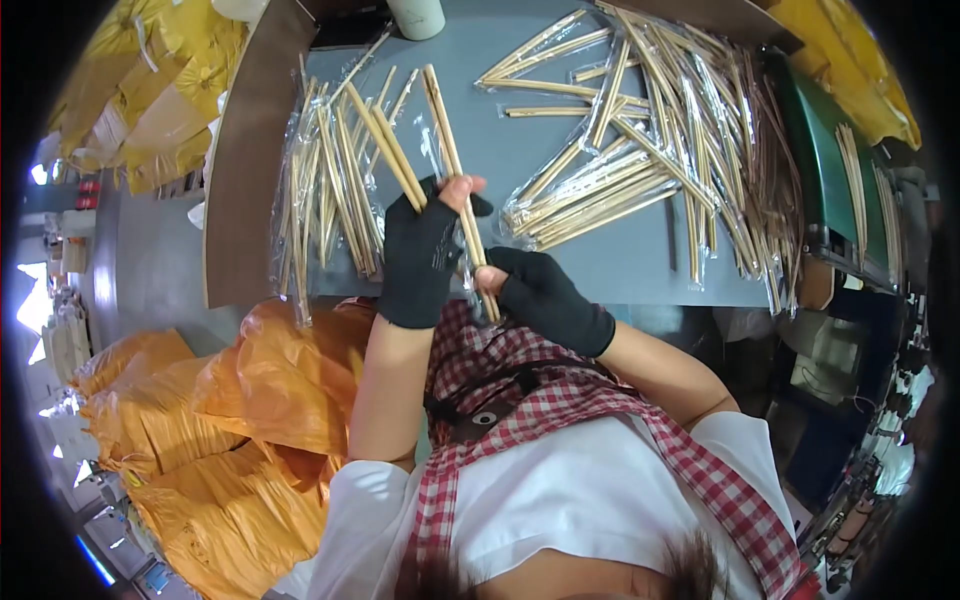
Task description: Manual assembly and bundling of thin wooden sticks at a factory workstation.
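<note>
My left hand (414,255), in a black half-finger glove, is closed with its thumb against a pair of chopsticks (445,125) in clear film. Another pair of chopsticks (388,147) sticks up from the same hand, leaning left; whether film covers it I cannot tell. Lower down, my right hand (548,300), gloved alike, pinches the bottom end of the wrapped pair between thumb and fingers. Part of each hand's fingers is hidden behind the sticks. Left of my hands lies a loose pile of wrapped chopsticks (335,190); a larger heap of wrapped chopsticks (690,130) spreads to the right.
The grey tabletop (450,60) has a brown side board (250,150) at its left. A white cup-like container (417,18) stands at the far edge. On the right is a green conveyor-like surface (830,150) carrying chopsticks. Orange sacks (230,420) lie at lower left.
</note>
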Available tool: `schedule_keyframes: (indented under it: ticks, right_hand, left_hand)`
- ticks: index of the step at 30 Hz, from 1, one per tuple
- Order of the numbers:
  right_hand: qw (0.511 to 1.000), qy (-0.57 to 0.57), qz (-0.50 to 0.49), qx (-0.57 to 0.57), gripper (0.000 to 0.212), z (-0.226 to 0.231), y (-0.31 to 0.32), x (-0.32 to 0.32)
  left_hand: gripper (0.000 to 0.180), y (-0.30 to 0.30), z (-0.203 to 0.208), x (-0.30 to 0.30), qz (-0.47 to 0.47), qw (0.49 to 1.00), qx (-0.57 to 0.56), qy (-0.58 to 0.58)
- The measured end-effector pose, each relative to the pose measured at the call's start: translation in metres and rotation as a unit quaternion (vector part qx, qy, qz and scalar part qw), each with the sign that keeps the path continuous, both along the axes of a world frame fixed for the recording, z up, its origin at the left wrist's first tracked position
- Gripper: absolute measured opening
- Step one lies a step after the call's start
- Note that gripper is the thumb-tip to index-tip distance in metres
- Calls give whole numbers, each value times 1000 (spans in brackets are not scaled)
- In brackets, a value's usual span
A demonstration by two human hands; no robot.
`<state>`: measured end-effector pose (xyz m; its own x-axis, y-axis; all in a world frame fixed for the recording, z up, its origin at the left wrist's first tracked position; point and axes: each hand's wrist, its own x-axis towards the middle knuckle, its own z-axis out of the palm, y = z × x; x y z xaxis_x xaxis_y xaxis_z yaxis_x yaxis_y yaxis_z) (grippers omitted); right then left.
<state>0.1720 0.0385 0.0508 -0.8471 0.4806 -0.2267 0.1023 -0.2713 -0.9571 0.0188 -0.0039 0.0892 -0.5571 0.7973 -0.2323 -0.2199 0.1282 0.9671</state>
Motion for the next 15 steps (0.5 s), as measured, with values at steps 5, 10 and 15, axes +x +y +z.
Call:
schedule_keyframes:
  ticks: [5,10,15]
  right_hand:
    - [966,99,-217,100,36,40,48,-20]
    - [938,122,-310,96,36,58,82,-5]
    - [802,195,-545,148,33,73,158,65]
  left_hand:
    - [23,-21,2,1,-122,988,-48,86]
    - [27,-37,-3,-8,-208,962,-71,165]
    - [27,-29,-5,-84,-172,876,-112,436]
